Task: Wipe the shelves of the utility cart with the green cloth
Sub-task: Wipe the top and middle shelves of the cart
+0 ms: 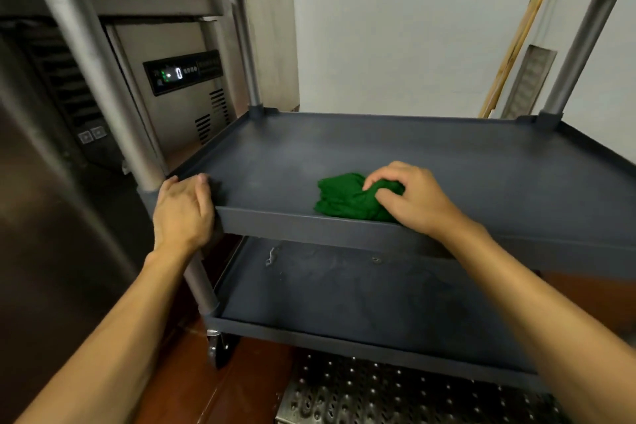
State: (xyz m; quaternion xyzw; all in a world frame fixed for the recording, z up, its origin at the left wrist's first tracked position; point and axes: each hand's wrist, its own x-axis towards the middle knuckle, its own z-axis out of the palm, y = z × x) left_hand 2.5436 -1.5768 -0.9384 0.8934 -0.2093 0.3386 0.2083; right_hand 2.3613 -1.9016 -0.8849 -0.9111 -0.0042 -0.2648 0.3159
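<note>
One green cloth (344, 199), bunched, lengthwise left-right

Only two bare arms in shot, really. Left forearm (113, 337) and right forearm (537, 313) are uncovered from the frame edge right down to the left hand (184, 213) and right hand (418, 198). Short, plain nails on the fingers (382, 175).
</note>
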